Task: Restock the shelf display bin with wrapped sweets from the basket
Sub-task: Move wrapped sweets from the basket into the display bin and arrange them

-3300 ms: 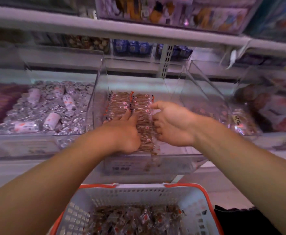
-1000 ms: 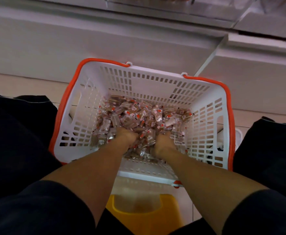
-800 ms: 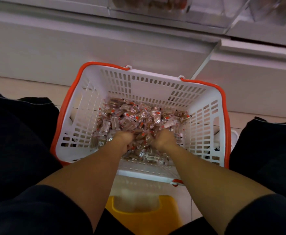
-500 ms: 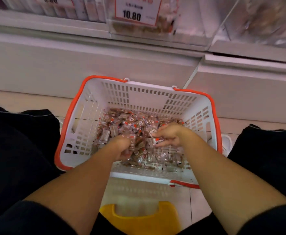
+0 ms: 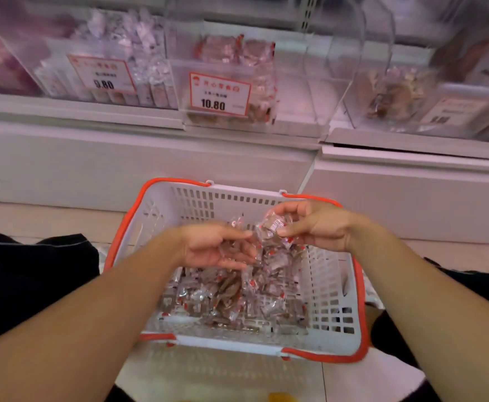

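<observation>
Left hand point(image 5: 214, 246): cupping a few sweets above the basket point(image 5: 331, 288), fingers curling round them.
Right hand point(image 5: 314, 224): pinching a sweet cluster point(image 5: 273, 227).
Sweets point(image 5: 231, 297): lying heaped in basket.
Bin point(image 5: 231, 79): standing far, on shelf.

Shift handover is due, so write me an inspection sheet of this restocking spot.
Surface: pale floor under the basket.
Job's things: white basket with orange rim, wrapped sweets heaped inside; display bin tagged 10.80, part filled.
Clutter: yellow object at the bottom edge.
Hands: left hand cups several sweets; right hand pinches a bunch, both above the basket.
Cables: nothing seen.
Surroundings: neighbouring bins of other sweets, white shelf base.
</observation>
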A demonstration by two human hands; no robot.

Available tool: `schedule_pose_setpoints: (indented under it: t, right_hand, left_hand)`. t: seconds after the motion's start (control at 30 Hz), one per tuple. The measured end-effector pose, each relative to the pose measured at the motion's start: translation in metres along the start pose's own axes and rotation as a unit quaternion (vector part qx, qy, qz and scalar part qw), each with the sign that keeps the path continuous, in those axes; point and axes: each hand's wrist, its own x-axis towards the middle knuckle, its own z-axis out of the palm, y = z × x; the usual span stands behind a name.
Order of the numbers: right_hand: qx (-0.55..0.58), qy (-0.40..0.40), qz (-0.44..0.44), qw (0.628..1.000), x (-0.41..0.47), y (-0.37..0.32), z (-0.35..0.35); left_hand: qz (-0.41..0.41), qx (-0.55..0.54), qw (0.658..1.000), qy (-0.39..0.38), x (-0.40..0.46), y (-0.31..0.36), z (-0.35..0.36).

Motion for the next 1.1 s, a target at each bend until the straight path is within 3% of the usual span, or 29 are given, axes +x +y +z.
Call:
schedule_pose_setpoints:
  t: [0.2, 0.33, 0.43, 0.57, 0.77, 0.97, 1.1]
  right_hand:
    - [-0.141, -0.001, -0.161, 0.977, -0.046, -0.097, 0.017]
    - [-0.186, 0.014, -0.287, 0.94, -0.068, -0.124, 0.037]
    - [-0.199, 0.043, -0.337, 0.919, -0.073, -0.133, 0.043]
    - [-0.211, 0.056, -0.348, 0.912, -0.076, -0.154, 0.039]
    - [-0.341, 0.077, -0.303, 0.887, -0.081, -0.166, 0.037]
    - [-0.329, 0.125, -0.321, 0.879, -0.08, -0.16, 0.044]
    - [-0.318, 0.087, -0.31, 0.892, -0.076, -0.147, 0.049]
  left_hand:
    - [0.007, 0.171, 0.985, -0.018, -0.07, 0.108, 0.037]
    - [0.02, 0.143, 0.983, -0.111, -0.104, 0.127, 0.048]
    - [0.042, 0.11, 0.984, -0.131, -0.11, 0.133, 0.054]
    - [0.062, 0.093, 0.982, -0.15, -0.109, 0.145, 0.064]
    - [0.064, 0.159, 0.978, -0.122, -0.114, 0.156, 0.064]
    - [0.074, 0.225, 0.966, -0.103, -0.109, 0.16, 0.075]
    - [0.094, 0.22, 0.968, -0.076, -0.107, 0.158, 0.08]
